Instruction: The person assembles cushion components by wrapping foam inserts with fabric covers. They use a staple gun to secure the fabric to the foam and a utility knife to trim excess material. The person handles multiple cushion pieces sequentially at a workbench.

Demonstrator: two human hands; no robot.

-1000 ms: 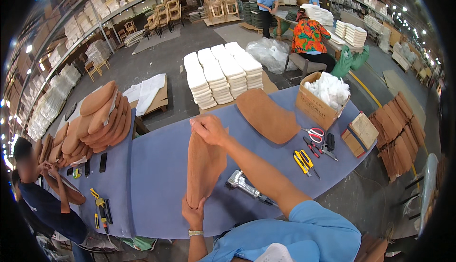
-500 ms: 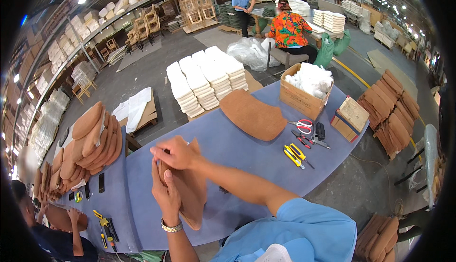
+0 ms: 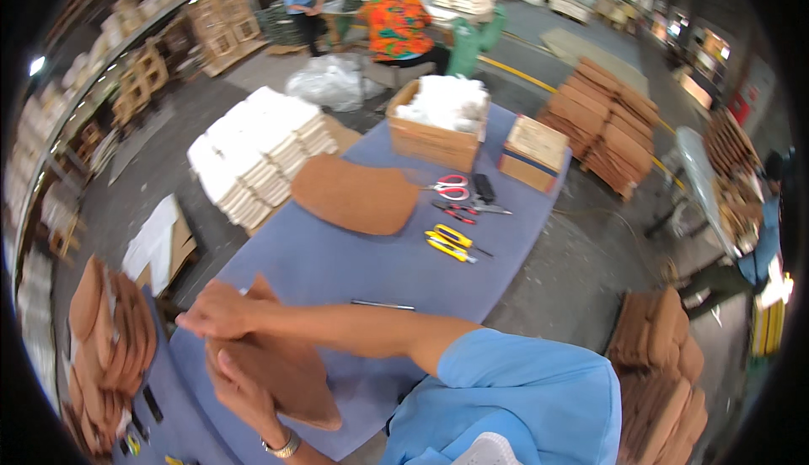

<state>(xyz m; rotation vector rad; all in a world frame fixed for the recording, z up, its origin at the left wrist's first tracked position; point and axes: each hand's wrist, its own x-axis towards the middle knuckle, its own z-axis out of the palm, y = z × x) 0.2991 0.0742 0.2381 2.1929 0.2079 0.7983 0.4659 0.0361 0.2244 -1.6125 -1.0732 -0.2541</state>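
A brown fabric cushion piece (image 3: 295,389) is tilted up over the near side of the blue-covered table. My left hand (image 3: 240,385), with a watch on its wrist, grips its left edge, thumb across the face. My right hand (image 3: 221,311) is crossed over to the cushion's upper edge, fingers closed; what they pinch is too small and blurred to make out. A thin metal rod (image 3: 383,305) lies just beyond my right forearm. Farther off, a brown panel (image 3: 358,195) lies flat beside red-handled scissors (image 3: 451,185), red-and-black pliers (image 3: 455,210) and yellow-handled tools (image 3: 451,241).
At the table's far end stand a carton of white stuffing (image 3: 434,145) and a smaller box (image 3: 533,153). Stacked brown cushions (image 3: 109,322) are at the left. White pads (image 3: 257,149) are piled beyond the table. More brown stacks (image 3: 598,128) stand on the right; people work farther back.
My view has swung right, so the table and tools appear farther left. My right hand has moved left along the cushion's upper edge. The metal rod now shows.
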